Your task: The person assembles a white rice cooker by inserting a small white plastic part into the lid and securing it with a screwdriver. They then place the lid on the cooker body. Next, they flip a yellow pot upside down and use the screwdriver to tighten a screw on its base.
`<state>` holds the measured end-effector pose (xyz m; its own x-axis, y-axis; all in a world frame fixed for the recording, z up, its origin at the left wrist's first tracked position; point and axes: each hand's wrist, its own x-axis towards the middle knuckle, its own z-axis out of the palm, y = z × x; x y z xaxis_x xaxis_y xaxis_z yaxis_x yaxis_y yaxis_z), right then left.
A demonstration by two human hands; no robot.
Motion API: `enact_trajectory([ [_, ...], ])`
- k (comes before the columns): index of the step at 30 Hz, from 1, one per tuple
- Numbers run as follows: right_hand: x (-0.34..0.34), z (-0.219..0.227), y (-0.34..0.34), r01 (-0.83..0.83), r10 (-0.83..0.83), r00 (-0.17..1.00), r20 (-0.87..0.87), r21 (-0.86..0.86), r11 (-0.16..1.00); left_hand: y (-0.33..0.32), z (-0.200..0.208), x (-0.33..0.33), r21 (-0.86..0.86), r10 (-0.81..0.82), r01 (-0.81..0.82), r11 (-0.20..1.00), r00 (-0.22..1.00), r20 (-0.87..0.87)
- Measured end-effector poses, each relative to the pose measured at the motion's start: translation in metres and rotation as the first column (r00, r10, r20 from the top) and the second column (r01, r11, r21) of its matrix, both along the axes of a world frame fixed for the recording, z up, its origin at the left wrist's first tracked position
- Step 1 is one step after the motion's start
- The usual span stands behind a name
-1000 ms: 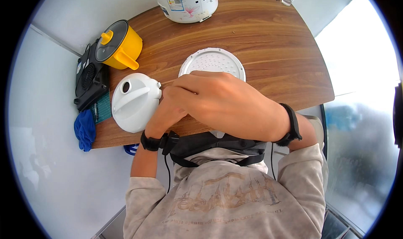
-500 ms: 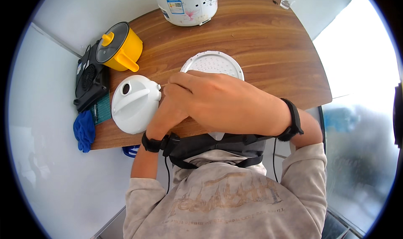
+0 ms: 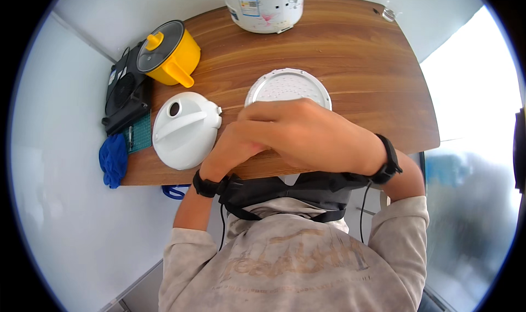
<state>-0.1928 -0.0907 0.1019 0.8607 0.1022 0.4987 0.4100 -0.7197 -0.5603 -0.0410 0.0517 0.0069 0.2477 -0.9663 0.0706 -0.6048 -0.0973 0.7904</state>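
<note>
Table [image 3: 378,82]: wood top, curved far edge. White cooker [image 3: 266,13] at the far side, upright. Yellow pot [image 3: 188,52] far L, its handle [image 3: 179,73] pointing near-R. White lid [image 3: 183,147] on L nr the front edge; its raised bar [image 3: 183,122] slants near-L to far-R, tabs [image 3: 218,110] facing R, toward disc. Disc [image 3: 287,84] approx mid-table, dotted face up; round, so no clear long axis, near part hidden by hands. R hand [image 3: 301,128] points L, fingers bent, crossing over L hand [image 3: 238,142], which points far-R; can't tell how far open either is, or what's gripped
</note>
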Motion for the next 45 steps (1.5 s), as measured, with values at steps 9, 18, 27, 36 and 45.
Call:
enact_trajectory([
  [9,0.002,-0.006,-0.001,0.068,-0.068,0.996,0.061,-0.007,0.998,0.000,-0.028,0.015,-0.060,-0.074,0.101,0.993,0.936,0.344],
  [18,0.003,-0.007,-0.002,0.176,-0.175,0.982,0.072,-0.015,0.984,-0.004,-0.017,0.007,-0.086,-0.059,0.094,0.992,0.940,0.336],
  [27,0.000,-0.007,-0.003,0.229,-0.227,0.970,0.083,-0.026,0.973,-0.002,-0.016,0.007,-0.024,-0.102,0.118,0.993,0.928,0.359],
  [36,0.000,-0.013,-0.005,0.328,-0.305,0.933,0.188,-0.108,0.938,-0.004,-0.014,0.004,-0.077,-0.146,0.195,0.978,0.895,0.421],
  [45,-0.007,-0.016,-0.007,0.460,-0.429,0.887,0.172,-0.255,0.850,-0.006,-0.008,0.003,-0.089,-0.175,0.229,0.969,0.897,0.407],
])
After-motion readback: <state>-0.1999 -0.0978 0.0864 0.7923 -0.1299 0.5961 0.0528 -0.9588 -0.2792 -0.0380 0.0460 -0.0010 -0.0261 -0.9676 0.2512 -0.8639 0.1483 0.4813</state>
